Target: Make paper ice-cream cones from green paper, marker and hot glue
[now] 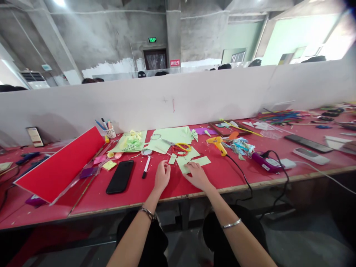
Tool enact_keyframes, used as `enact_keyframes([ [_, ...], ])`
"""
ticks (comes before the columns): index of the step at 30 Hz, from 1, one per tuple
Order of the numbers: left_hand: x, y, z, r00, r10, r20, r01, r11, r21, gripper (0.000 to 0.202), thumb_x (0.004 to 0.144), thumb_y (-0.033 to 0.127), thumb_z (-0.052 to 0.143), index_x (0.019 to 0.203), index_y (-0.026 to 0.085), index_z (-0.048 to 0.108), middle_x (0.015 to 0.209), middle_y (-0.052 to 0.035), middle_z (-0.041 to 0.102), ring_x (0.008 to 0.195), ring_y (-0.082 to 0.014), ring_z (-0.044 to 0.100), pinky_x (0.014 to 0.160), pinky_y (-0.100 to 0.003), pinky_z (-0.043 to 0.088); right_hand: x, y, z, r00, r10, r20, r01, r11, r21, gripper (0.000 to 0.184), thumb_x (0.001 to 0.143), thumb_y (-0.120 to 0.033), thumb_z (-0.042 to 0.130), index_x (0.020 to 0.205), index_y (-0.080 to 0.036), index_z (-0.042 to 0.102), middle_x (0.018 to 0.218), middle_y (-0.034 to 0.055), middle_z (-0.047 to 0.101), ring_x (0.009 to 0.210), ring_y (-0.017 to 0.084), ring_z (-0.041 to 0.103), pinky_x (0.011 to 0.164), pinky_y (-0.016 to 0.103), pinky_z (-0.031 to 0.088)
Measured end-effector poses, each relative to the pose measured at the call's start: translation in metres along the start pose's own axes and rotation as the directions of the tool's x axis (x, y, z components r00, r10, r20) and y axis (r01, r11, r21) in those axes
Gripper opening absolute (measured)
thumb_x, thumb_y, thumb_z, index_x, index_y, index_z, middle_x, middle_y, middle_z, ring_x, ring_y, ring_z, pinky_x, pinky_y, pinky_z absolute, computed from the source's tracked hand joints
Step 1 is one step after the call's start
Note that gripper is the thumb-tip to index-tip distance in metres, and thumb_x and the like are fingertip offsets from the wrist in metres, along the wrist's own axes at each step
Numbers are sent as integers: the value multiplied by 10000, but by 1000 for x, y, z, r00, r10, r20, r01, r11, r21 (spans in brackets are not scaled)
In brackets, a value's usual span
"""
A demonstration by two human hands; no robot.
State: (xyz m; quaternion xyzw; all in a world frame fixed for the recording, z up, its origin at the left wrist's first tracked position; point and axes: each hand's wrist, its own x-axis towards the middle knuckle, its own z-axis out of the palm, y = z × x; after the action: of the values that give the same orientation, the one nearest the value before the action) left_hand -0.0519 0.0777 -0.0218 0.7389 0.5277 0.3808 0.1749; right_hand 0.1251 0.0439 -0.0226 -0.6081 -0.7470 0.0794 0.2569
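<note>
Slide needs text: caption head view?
Right hand on pale green paper, left hand beside it, scissors and yellow glue gun nearby.

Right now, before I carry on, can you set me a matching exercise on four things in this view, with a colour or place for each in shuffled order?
Column one:
1. Right hand
2. Marker
3. Phone beside the marker
4. Glue gun

Column two:
A. Yellow
B. Touching pale green paper
C. Mostly white, with a black end
D. Black, lying flat

Right pairs: 1-B, 2-C, 3-D, 4-A
</note>
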Motion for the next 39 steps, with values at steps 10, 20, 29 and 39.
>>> enact_keyframes([
  [10,-11,19,3,869,290,402,-410,876,253,660,799,540,344,1345,187,233,1437,-101,178,1325,-238,113,1059,-466,109,-7,-3,8,994,-46,99,57,992,-115,397,827,-272,378,1210,-210,465,1310,77,417,1190,229,340,962,407,285],
  [20,-10,14,7,856,207,473,-372,883,286,619,823,546,257,1330,190,281,1399,-82,292,1293,-211,237,1053,-443,153,-1,10,5,989,-72,128,86,991,-105,430,833,-192,309,1237,-218,455,1297,53,446,1186,187,385,958,358,337],
  [29,-12,13,8,880,194,434,-339,896,288,572,830,502,292,1306,188,324,1384,-75,327,1283,-209,257,1052,-445,165,-6,9,11,990,-74,119,93,983,-157,443,854,-219,280,1278,-209,408,1352,78,377,1239,234,326,977,403,310],
  [39,-14,18,4,902,209,378,-326,904,276,463,841,408,339,1244,186,393,1331,-84,404,1248,-209,317,1044,-427,221,-4,8,5,991,-64,120,71,996,-60,428,822,-202,346,1233,-217,462,1320,86,419,1215,234,357,957,402,328],
])
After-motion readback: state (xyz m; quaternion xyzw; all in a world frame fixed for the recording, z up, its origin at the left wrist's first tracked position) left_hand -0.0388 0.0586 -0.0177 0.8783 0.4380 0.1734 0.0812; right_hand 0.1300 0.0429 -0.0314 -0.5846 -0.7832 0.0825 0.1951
